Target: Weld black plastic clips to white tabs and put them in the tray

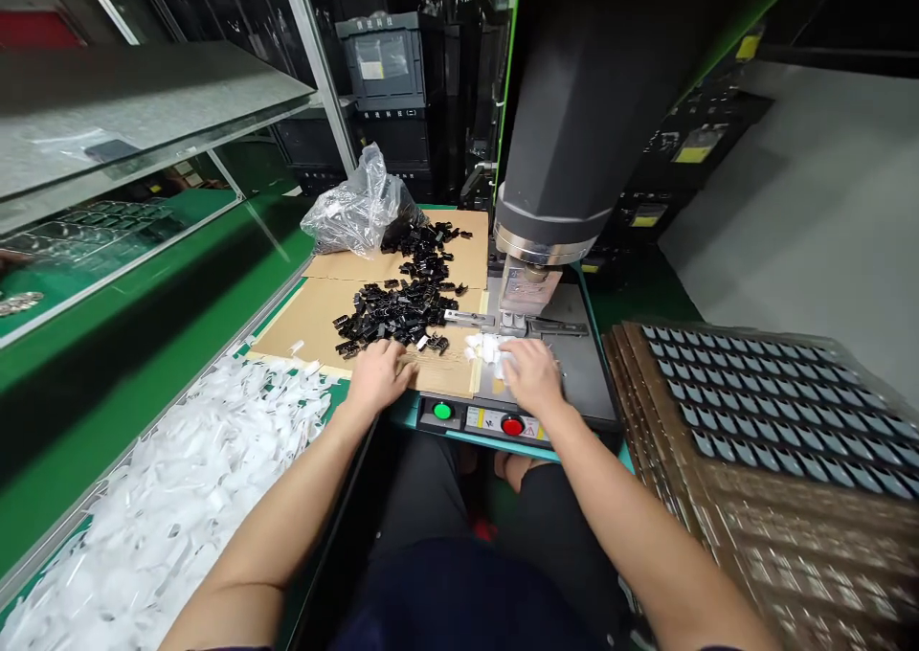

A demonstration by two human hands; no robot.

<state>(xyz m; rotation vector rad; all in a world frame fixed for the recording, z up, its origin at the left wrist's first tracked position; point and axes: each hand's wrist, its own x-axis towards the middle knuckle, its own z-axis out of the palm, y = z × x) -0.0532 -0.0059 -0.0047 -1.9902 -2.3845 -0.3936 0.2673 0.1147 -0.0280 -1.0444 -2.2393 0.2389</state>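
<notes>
My left hand (379,375) rests at the near edge of a pile of small black plastic clips (402,311) on a cardboard sheet (445,378). Its thumb stands apart from the bent fingers, whose tips touch the near clips. My right hand (532,375) is on the front of the machine's grey base (585,378). Thumb and fingers close on one of the small white plastic pieces (484,347) heaped there; the fingertips are partly hidden. Just beyond that hand, a metal fixture (513,323) sits under the press head (529,287).
Loose white pieces (208,469) cover the green bench at left. A clear plastic bag (359,206) stands behind the clips. Green (443,410) and red (512,425) buttons line the machine's front. Stacked brown trays (718,474) with grey-blue parts (775,397) stand at right.
</notes>
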